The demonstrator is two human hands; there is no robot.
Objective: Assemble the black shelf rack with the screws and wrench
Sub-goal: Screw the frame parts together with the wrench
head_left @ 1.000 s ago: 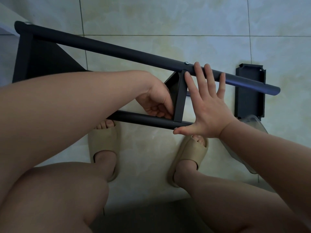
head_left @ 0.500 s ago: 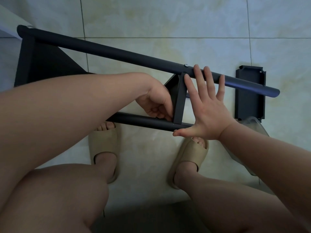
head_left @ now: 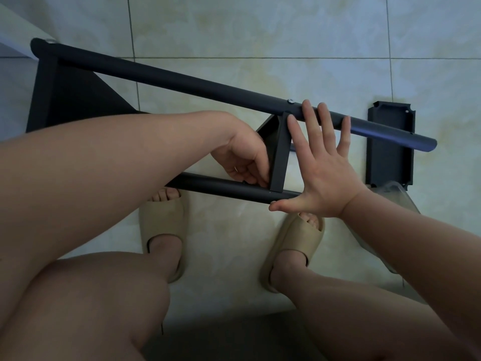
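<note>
Not much is changing over the last second, tbh. The black shelf rack (head_left: 67,100) is still lying on its side in front of the person's knees, over the tiled floor (head_left: 260,35), and the view is only drifting a hair. The right hand (head_left: 320,173) is staying spread flat, fingers straight, bracing the shelf panel (head_left: 279,152) that's standing between the upper pole (head_left: 182,82) and the lower pole (head_left: 229,187). The left hand (head_left: 242,157) is staying tucked in where that panel meets the lower pole. Its grip is curled, but I can't tell whether it's pinching anything. A screw (head_left: 290,101) is already sitting in the upper pole, so I'm guessing the lower joint is getting fastened right now, slowly. A spare panel (head_left: 389,147) is waiting on the floor just beyond.
</note>
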